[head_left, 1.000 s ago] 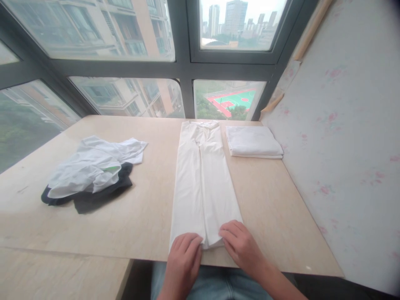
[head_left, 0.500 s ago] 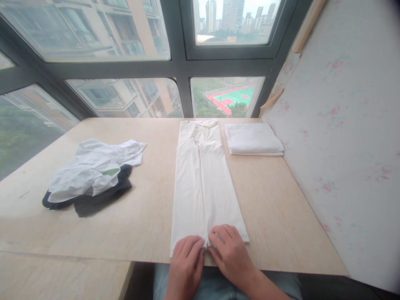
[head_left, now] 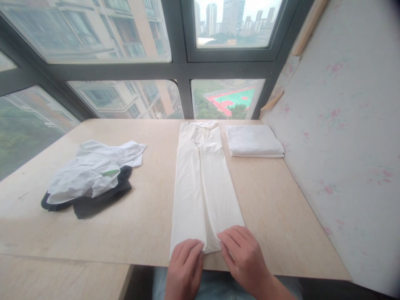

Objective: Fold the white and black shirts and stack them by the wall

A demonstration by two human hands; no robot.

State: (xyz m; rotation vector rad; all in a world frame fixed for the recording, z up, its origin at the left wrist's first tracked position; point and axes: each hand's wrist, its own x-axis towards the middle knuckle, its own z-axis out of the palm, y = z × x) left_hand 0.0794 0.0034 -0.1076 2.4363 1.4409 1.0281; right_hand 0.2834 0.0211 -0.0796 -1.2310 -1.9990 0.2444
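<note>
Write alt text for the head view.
A left hand and right hand pinch the near end of a long white garment on a table; folded cloth lies to its right, rumpled clothes left, windows beyond.

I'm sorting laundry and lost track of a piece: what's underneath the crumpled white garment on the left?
Black cloth sticks out beneath the crumpled white garment, along its near and right edges. Whatever else lies under it is covered.

Head cam, fwd/down view, table point(head_left: 150, 216) v. close
</note>
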